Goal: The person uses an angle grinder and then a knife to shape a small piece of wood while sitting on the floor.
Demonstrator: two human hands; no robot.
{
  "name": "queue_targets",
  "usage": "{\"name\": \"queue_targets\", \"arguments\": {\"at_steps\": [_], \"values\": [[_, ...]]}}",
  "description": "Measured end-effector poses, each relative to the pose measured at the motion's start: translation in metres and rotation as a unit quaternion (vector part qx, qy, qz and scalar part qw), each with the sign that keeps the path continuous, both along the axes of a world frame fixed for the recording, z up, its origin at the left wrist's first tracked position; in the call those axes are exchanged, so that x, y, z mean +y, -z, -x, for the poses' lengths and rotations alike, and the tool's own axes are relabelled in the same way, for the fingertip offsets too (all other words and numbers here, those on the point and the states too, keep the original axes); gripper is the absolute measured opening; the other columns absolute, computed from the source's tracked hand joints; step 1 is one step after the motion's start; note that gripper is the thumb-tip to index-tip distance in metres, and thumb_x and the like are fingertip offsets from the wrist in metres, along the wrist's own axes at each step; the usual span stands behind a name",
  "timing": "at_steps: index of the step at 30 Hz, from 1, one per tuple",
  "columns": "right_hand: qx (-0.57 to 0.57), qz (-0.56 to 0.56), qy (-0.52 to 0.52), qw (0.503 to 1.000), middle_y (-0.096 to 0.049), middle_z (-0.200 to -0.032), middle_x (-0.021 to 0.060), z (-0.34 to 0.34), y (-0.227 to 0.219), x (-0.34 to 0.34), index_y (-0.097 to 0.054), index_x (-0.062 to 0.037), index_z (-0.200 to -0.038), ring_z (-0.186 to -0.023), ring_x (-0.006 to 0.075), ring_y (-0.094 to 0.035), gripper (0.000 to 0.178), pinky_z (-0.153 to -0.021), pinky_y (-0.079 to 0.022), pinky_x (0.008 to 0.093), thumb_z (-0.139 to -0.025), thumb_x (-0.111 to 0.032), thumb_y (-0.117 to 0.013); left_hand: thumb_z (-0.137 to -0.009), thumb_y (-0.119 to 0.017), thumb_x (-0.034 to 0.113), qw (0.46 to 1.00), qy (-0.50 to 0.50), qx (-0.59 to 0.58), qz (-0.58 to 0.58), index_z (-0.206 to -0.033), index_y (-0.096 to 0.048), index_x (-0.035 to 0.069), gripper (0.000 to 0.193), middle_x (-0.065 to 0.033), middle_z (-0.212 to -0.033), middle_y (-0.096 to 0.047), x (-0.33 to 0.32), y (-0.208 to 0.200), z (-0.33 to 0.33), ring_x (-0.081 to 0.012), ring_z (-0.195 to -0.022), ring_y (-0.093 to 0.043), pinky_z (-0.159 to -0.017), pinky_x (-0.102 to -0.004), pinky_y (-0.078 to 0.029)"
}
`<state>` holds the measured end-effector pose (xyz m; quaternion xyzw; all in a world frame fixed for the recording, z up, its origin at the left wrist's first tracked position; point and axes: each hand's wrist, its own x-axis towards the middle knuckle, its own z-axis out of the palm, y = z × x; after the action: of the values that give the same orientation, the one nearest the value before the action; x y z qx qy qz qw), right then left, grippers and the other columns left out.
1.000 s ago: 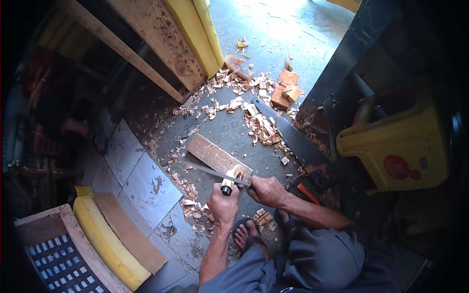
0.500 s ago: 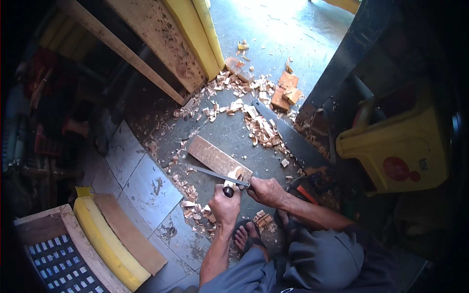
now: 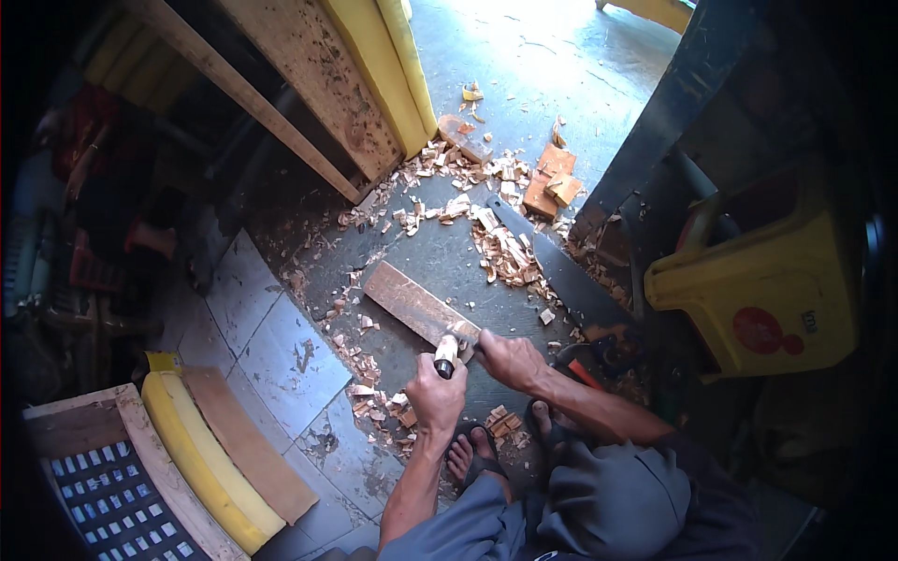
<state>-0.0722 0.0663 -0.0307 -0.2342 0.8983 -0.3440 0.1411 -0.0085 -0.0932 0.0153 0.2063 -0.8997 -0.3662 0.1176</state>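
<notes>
Flat reddish-brown wooden plank [image 3: 412,304] lies mid grey concrete floor [image 3: 561,84], left hand [image 3: 436,397] fisted round a pale-handled tool [image 3: 447,353] at its near end, right hand [image 3: 503,357] pressed closed on that end, pale wood chips [image 3: 500,248] scattered beyond.

The near end of the wooden plank [image 3: 413,304] is hidden under the right hand [image 3: 505,360]. The tool [image 3: 447,353] beside that end is mostly enclosed by the left hand [image 3: 438,397]; only a pale handle stub shows, and its working end cannot be made out. Left of the plank, the shelf contents [image 3: 84,243] lie in shadow, too dark to identify. Right of the plank, the yellow plastic seat [image 3: 758,290] fades into the dark picture rim
</notes>
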Motion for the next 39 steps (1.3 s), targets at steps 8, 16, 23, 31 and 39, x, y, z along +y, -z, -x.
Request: {"name": "queue_targets", "arguments": {"at_steps": [8, 16, 23, 31, 39], "values": [[0.035, 0.008, -0.004, 0.999, -0.068, -0.08, 0.0229, 0.003, 0.013, 0.008, -0.048, -0.0022, -0.1, -0.076, 0.0432, -0.07, 0.029, -0.062, -0.056, 0.0514, -0.097, -0.024, -0.067, -0.08, -0.082, 0.018, 1.0, -0.002, -0.012, 0.012, -0.082, -0.058, 0.001, 0.029, -0.0166, -0.06, -0.062, 0.0, 0.003, -0.006, -0.0314, -0.053, -0.068, -0.049, -0.0436, -0.049], [0.006, 0.028, 0.01, 1.0, -0.069, -0.082, 0.0249, 0.0, 0.006, 0.0, -0.048, -0.0019, -0.1, -0.073, 0.0472, -0.068, 0.028, -0.061, -0.055, 0.055, -0.098, -0.025, -0.063, -0.079, -0.082, 0.016, 1.0, 0.0, -0.005, 0.008, -0.081, -0.056, 0.001, 0.03, -0.0163, -0.057, -0.059, 0.001, -0.001, -0.003, -0.0296, -0.05, -0.066, -0.048, -0.0429, -0.048], [-0.045, -0.052, 0.047, 0.996, -0.068, -0.085, 0.0258, -0.002, 0.028, 0.002, -0.049, -0.0018, -0.1, -0.078, 0.0465, -0.069, 0.028, -0.065, -0.055, 0.055, -0.097, -0.025, -0.064, -0.08, -0.082, 0.018, 1.0, -0.004, -0.014, -0.001, -0.082, -0.057, 0.001, 0.031, -0.0164, -0.058, -0.061, 0.002, -0.002, 0.0, -0.0322, -0.052, -0.067, -0.049, -0.0441, -0.048], [0.018, 0.038, 0.041, 0.998, -0.067, -0.081, 0.0236, -0.007, 0.008, 0.01, -0.05, -0.0021, -0.1, -0.072, 0.0452, -0.068, 0.028, -0.062, -0.055, 0.0534, -0.096, -0.025, -0.066, -0.081, -0.082, 0.017, 1.0, 0.005, -0.016, 0.021, -0.085, -0.058, 0.0, 0.03, -0.0184, -0.062, -0.065, 0.008, 0.002, 0.003, -0.0343, -0.057, -0.07, -0.051, -0.0439, -0.051], [0.002, 0.03, 0.021, 0.999, -0.068, -0.079, 0.024, -0.007, 0.001, 0.012, -0.05, -0.0022, -0.1, -0.072, 0.0452, -0.069, 0.027, -0.06, -0.054, 0.0532, -0.095, -0.023, -0.068, -0.078, -0.084, 0.016, 0.999, 0.013, -0.027, 0.034, -0.088, -0.059, 0.001, 0.032, -0.0186, -0.065, -0.067, 0.007, 0.008, -0.007, -0.0331, -0.058, -0.071, -0.051, -0.0429, -0.053]]}}
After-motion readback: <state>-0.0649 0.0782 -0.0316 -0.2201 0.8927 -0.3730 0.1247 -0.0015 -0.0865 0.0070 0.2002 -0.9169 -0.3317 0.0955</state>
